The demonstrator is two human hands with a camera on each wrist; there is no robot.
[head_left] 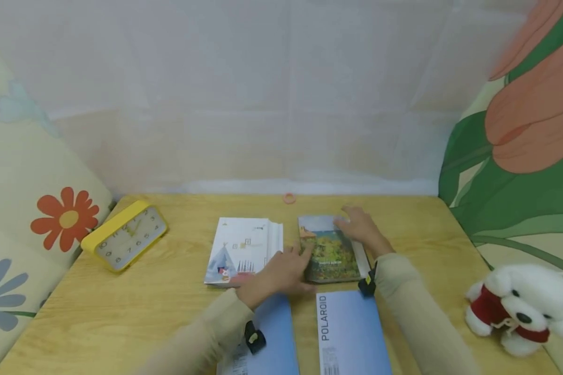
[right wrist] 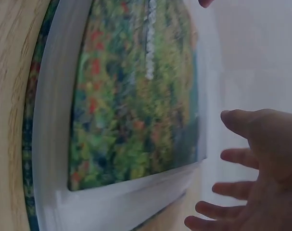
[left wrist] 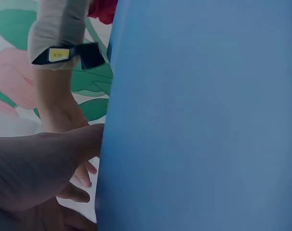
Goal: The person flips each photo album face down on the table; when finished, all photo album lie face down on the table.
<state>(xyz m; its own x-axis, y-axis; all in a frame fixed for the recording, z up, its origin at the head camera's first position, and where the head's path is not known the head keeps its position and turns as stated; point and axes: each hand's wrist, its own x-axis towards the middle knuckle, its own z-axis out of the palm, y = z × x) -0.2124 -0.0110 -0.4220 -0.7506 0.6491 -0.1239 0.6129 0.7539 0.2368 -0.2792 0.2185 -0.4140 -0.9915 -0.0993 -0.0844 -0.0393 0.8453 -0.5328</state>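
A book with a green and yellow landscape cover lies on the wooden table, its cover lettering too blurred to read. My right hand is at its upper right edge; in the right wrist view that hand has its fingers spread beside the book. Near the left edge of the same book is my left hand, fingers extended, beside a stack of white booklets with a tent picture. Two blue-and-white flat items stand out below: one marked POLAROID, another partly under my left forearm.
A yellow alarm clock leans at the table's left. On the right sits a white plush dog in red clothing. A small pink ring lies at the back edge, before a white cloth backdrop.
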